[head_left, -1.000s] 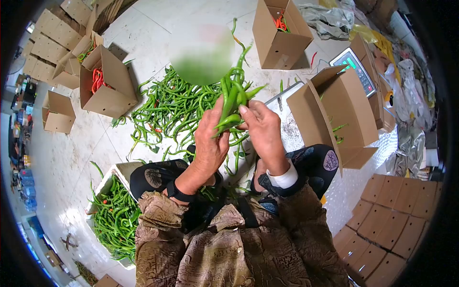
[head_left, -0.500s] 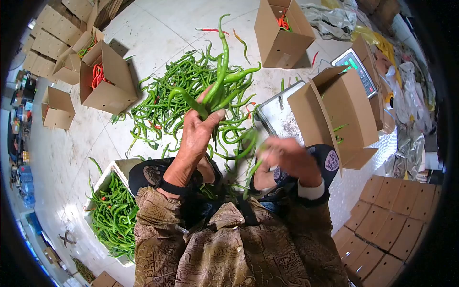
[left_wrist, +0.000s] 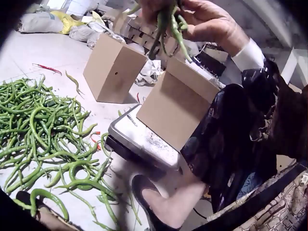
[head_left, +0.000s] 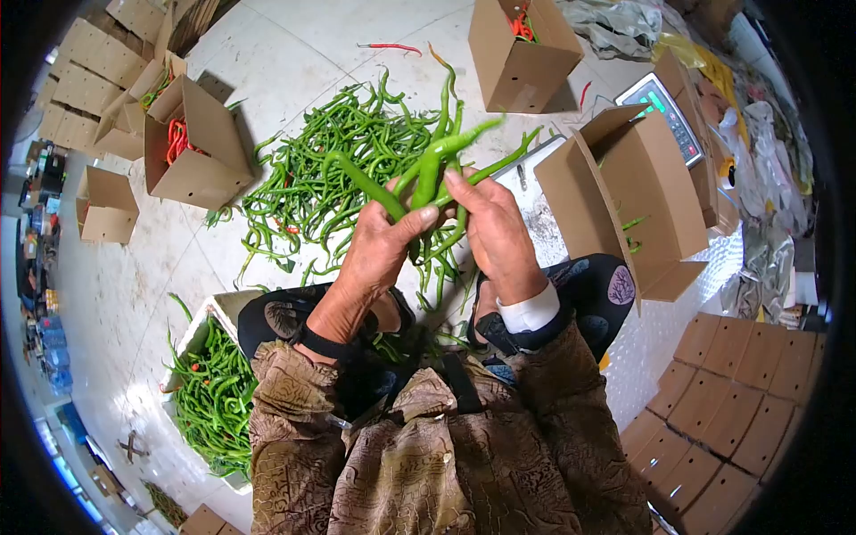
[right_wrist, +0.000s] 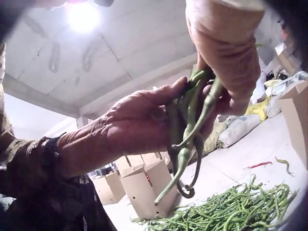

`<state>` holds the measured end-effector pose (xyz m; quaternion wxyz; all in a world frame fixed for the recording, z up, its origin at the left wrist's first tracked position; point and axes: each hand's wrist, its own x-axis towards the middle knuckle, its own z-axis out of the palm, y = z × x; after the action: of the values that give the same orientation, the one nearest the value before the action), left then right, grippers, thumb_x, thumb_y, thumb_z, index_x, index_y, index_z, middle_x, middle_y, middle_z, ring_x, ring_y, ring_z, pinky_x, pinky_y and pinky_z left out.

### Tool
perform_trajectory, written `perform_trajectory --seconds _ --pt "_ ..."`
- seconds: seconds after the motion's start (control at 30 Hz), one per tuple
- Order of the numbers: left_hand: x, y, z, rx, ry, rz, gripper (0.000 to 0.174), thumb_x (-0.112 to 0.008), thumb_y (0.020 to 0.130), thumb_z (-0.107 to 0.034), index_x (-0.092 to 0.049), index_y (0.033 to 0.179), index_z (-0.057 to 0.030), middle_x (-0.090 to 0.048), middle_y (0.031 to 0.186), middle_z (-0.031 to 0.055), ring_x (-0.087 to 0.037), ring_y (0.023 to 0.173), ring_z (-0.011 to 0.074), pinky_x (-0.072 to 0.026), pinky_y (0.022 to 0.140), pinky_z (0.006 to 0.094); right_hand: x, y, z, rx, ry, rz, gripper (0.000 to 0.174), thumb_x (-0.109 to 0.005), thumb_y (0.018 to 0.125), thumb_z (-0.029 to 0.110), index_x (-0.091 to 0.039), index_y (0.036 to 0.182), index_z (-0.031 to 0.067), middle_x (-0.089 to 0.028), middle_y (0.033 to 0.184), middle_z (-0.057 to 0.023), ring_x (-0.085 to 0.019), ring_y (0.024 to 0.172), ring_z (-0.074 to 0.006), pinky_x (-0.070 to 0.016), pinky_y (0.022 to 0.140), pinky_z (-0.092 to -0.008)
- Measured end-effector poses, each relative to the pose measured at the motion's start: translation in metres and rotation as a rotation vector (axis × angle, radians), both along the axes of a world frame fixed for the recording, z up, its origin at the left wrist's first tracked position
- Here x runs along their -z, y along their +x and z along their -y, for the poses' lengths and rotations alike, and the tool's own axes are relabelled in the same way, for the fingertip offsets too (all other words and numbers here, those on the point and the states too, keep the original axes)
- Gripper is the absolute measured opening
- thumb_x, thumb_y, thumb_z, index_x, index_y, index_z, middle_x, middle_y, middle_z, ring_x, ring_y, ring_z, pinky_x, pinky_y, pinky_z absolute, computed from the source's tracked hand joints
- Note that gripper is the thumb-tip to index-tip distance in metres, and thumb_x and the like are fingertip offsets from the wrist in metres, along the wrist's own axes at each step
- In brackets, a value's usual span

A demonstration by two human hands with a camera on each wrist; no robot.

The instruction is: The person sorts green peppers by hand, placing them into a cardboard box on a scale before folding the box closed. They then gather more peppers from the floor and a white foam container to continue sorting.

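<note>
Over the floor pile, my left hand grips a small bunch of long green chili peppers, its thumb lying across them. My right hand is at the right side of the bunch, thumb and fingers pinching a green chili pepper that points up and right. From the right wrist, both hands show close together, and the lower ends of the chili peppers hang beneath them. Below and beyond lies a loose pile of green chili peppers on the tiled floor.
At left stands a white box full of green peppers. An open cardboard box sits at right beside a scale platform. Cardboard boxes with red peppers stand farther off. A red pepper lies beyond the pile.
Half a second ago the right hand had swung away from the bunch, blurred, down to the right. Now it is back at the bunch; the left hand has kept its grip throughout.
</note>
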<state>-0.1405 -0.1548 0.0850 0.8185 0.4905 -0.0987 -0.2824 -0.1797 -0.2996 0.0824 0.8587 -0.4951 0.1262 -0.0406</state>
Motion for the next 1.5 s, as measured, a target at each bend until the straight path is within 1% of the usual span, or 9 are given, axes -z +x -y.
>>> perform_trajectory --seconds 0.37,0.47,0.7,0.8,0.93,1.07,1.3,1.4,1.5 --pt "0.004 0.008 -0.009 -0.004 -0.032 -0.137 0.048 -0.060 0.091 -0.004 -0.043 0.135 0.0047 -0.062 0.116 0.0120 -0.062 0.100 0.0182 -0.0511 0.088 0.0314 0.018 -0.013 0.026 -0.210 0.265 -0.050 0.031 -0.042 0.101 0.018 -0.058 0.115 -0.0052 -0.061 0.115 -0.0154 -0.057 0.109 -0.0256 -0.0443 0.098 -0.0398" --pt "0.005 0.011 -0.012 0.016 -0.042 -0.096 0.051 -0.061 0.090 -0.003 -0.041 0.137 0.0033 -0.061 0.114 0.0103 -0.061 0.098 0.0168 -0.0525 0.085 0.0308 0.035 -0.028 0.039 -0.179 -0.155 -0.042 0.036 -0.041 0.098 0.012 -0.053 0.124 -0.0108 -0.057 0.125 -0.0180 -0.054 0.117 -0.0259 -0.0412 0.102 -0.0366" --pt "0.009 -0.001 -0.005 0.062 0.187 0.052 0.046 -0.066 0.089 -0.009 -0.050 0.130 0.0033 -0.063 0.109 0.0071 -0.061 0.095 0.0152 -0.0504 0.085 0.0290 0.009 -0.049 0.019 -0.110 -0.296 -0.231 0.042 -0.044 0.100 0.017 -0.047 0.134 -0.0073 -0.055 0.132 -0.0134 -0.052 0.119 -0.0190 -0.0382 0.102 -0.0320" --pt "0.019 -0.010 -0.003 0.134 0.451 0.316 0.045 -0.067 0.090 -0.014 -0.052 0.129 0.0036 -0.065 0.107 0.0067 -0.058 0.096 0.0116 -0.0472 0.087 0.0282 0.009 -0.039 -0.003 -0.014 0.276 -0.040 0.033 -0.054 0.099 0.020 -0.055 0.125 0.0001 -0.061 0.115 -0.0052 -0.054 0.106 -0.0135 -0.0398 0.095 -0.0284" --pt "0.033 -0.029 0.005 0.052 0.567 0.582 0.045 -0.065 0.093 -0.017 -0.051 0.131 0.0028 -0.066 0.109 0.0079 -0.057 0.098 0.0129 -0.0464 0.090 0.0295 0.025 -0.032 -0.015 0.111 0.074 -0.014 0.032 -0.059 0.096 0.016 -0.055 0.124 0.0007 -0.061 0.113 -0.0044 -0.054 0.105 -0.0127 -0.0401 0.095 -0.0288" --pt "0.008 -0.027 0.005 -0.005 0.440 0.386 0.036 -0.062 0.092 -0.010 -0.057 0.125 0.0029 -0.066 0.112 0.0126 -0.061 0.100 0.0167 -0.0474 0.090 0.0303 0.034 -0.030 0.011 0.251 0.245 -0.003 0.030 -0.058 0.096 0.017 -0.055 0.121 0.0007 -0.063 0.112 -0.0084 -0.060 0.103 -0.0166 -0.0475 0.088 -0.0304" --pt "0.030 -0.043 0.004 0.200 0.474 0.604 0.033 -0.060 0.092 -0.004 -0.056 0.125 0.0017 -0.064 0.106 0.0087 -0.061 0.101 0.0155 -0.0500 0.088 0.0303 0.039 -0.050 0.042 -0.033 0.298 -0.167 0.024 -0.063 0.094 0.017 -0.059 0.112 0.0019 -0.066 0.098 -0.0076 -0.058 0.077 -0.0079 -0.0462 0.063 -0.0206" --pt "0.024 -0.049 -0.002 0.175 0.509 0.316 0.043 -0.062 0.091 -0.010 -0.051 0.131 0.0004 -0.063 0.101 0.0086 -0.059 0.087 0.0124 -0.0500 0.076 0.0271 0.040 -0.057 0.045 0.127 0.286 -0.211 0.020 -0.066 0.089 0.011 -0.061 0.108 0.0053 -0.064 0.089 -0.0027 -0.056 0.068 -0.0079 -0.0423 0.054 -0.0205" --pt "0.021 -0.044 -0.014 -0.047 0.513 -0.074 0.053 -0.061 0.095 -0.023 -0.042 0.137 0.0014 -0.061 0.098 0.0084 -0.055 0.075 0.0108 -0.0449 0.062 0.0237 0.036 -0.065 0.060 0.192 0.161 -0.188 0.030 -0.069 0.087 0.015 -0.063 0.114 0.0043 -0.065 0.101 -0.0033 -0.059 0.088 -0.0095 -0.0445 0.073 -0.0205"
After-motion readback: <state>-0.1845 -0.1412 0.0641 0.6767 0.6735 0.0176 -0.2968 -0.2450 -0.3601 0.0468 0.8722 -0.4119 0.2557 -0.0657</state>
